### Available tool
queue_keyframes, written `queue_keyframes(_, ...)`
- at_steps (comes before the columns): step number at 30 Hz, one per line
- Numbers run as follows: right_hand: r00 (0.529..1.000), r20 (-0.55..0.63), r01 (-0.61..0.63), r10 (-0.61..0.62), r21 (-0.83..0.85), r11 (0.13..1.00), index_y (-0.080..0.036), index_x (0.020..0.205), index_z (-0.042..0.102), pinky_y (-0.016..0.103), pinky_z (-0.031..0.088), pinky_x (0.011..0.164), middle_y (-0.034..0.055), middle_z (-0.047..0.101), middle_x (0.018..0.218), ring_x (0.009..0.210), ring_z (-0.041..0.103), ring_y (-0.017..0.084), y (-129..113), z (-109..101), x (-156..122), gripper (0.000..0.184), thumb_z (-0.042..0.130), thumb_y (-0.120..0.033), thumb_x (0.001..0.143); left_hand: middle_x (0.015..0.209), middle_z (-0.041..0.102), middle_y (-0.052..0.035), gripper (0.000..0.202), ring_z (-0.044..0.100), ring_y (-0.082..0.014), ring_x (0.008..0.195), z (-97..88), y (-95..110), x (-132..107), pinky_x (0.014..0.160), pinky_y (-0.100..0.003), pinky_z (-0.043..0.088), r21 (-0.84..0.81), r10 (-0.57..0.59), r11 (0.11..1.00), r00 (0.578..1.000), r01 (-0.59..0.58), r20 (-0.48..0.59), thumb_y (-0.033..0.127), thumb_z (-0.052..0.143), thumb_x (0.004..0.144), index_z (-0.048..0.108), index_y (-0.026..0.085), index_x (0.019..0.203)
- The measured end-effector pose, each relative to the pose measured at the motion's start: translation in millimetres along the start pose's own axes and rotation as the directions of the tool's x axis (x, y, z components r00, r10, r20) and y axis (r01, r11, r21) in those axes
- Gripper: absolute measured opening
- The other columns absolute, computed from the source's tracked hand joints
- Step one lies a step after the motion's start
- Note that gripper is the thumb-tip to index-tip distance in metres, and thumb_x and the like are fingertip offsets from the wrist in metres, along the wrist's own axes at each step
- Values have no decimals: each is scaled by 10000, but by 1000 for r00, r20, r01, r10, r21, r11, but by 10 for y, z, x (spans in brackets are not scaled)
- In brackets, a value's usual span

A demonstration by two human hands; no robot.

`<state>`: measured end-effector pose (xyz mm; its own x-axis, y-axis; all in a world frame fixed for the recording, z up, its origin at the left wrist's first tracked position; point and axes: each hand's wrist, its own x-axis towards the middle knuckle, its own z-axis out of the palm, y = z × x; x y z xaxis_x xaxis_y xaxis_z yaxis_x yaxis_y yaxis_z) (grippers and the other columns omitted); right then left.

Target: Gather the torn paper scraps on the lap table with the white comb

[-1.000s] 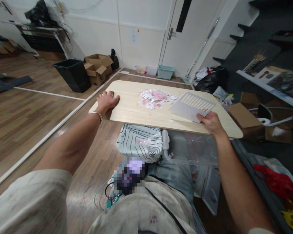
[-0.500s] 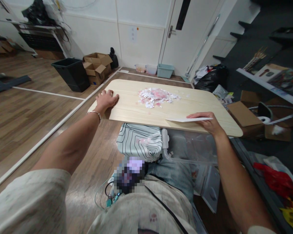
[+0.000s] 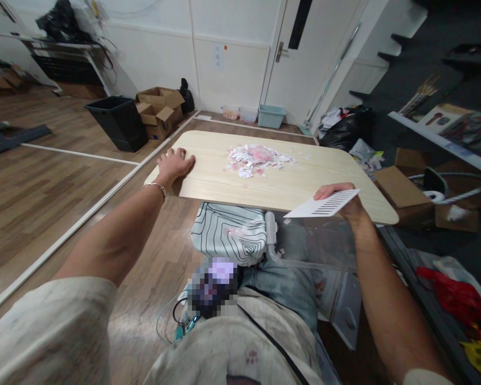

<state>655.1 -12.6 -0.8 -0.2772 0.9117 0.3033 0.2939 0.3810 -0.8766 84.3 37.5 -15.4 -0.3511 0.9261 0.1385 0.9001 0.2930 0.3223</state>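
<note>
A white card with black stripes (image 3: 320,206) is pinched in my right hand (image 3: 342,197), tilted at the table's near edge over a clear plastic box (image 3: 316,243). A small white scrap shows near the card's lower corner. My left hand (image 3: 174,163) lies on the left end of the pale wooden table (image 3: 212,184), fingers spread and holding nothing. In the middle of the tabletop is a heap of torn white paper scraps and pink bits (image 3: 258,158). The box, with a grey latch, sits at my lap, partly under the tabletop.
A patterned cloth (image 3: 230,232) hangs over my leg beside the box. Beyond the table stand a black bin (image 3: 118,125), cardboard boxes (image 3: 160,112) and a teal tub (image 3: 271,116). At right are an open carton (image 3: 401,184) and a shelf (image 3: 444,141).
My right hand has moved slightly right, and the card has turned from nearly edge-on to show its striped face, its left corner now lower, past the table edge. My left hand stays put.
</note>
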Motion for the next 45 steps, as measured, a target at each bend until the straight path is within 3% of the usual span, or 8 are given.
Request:
queue_keyframes(11, 1000, 5, 0, 0, 10, 1000, -330, 563, 691, 512, 585, 707, 108, 704, 622, 657, 662, 319, -6, -40, -12, 811, 949, -1095, 480, 1768, 600, -312, 921, 526, -614, 1628, 39, -37, 41, 1340, -768, 409, -26, 12, 1000, 1000, -12, -9, 726, 409, 994, 655, 192, 1703)
queue_keyframes(19, 968, -246, 39, -37, 4, 999, -344, 557, 521, 410, 424, 602, 44, 559, 598, 615, 523, 250, 21, 18, -11, 903, 873, -1163, 417, 1793, 577, -315, 918, 530, -606, 1628, 28, -22, 38, 1344, -755, 408, -19, 4, 1000, 1000, -4, 0, 719, 406, 1003, 644, 185, 1711)
queue_keyframes(22, 957, -284, 62, -53, 20, 998, -341, 568, 496, 412, 397, 589, 31, 517, 562, 578, 487, 237, 69, 23, -8, 874, 887, -1121, 509, 1788, 582, -315, 904, 534, -609, 1625, 28, -21, 40, 1341, -767, 404, -26, -1, 1000, 1000, 1, -4, 718, 414, 1002, 648, 202, 1708)
queue_keyframes(28, 942, -332, 78, -53, 61, 995, -340, 578, 518, 414, 434, 565, 40, 541, 570, 582, 518, 245, 215, -20, 15, 701, 965, -874, 660, 1778, 591, -310, 910, 519, -620, 1634, 31, -33, 46, 1345, -784, 398, -33, 5, 999, 1000, -5, -2, 726, 420, 997, 651, 207, 1707)
queue_keyframes(34, 913, -399, -59, 80, 63, 996, -332, 637, 508, 391, 481, 520, 8, 558, 630, 613, 519, 229, 349, -93, 92, 539, 1011, -514, 568, 1785, 582, -302, 921, 511, -615, 1641, 19, -24, 34, 1346, -771, 405, -15, 2, 1000, 1000, -2, 6, 728, 405, 1004, 632, 206, 1728)
queue_keyframes(37, 916, -391, -66, 91, 75, 995, -349, 669, 528, 433, 569, 578, 12, 572, 641, 633, 563, 254, 386, -113, 104, 521, 1017, -503, 583, 1791, 575, -309, 934, 519, -609, 1636, 13, -18, 28, 1353, -758, 405, -10, 3, 1000, 1000, -3, 7, 730, 396, 1003, 633, 188, 1726)
queue_keyframes(40, 925, -367, -61, 100, 116, 991, -345, 739, 632, 472, 670, 726, 21, 702, 723, 717, 688, 282, 381, -97, 84, 446, 1022, -508, 597, 1792, 575, -314, 927, 519, -613, 1634, 11, -16, 26, 1347, -765, 405, -11, 3, 1000, 1000, -3, 2, 727, 396, 1005, 636, 189, 1720)
queue_keyframes(45, 936, -338, -51, 98, 146, 988, -297, 920, 791, 465, 720, 907, 41, 856, 899, 919, 841, 312, 319, -16, 50, 478, 1062, -554, 621, 1801, 571, -310, 940, 524, -601, 1639, 14, -19, 28, 1357, -744, 406, -6, 4, 1000, 1000, -4, 10, 725, 385, 1005, 632, 175, 1726)
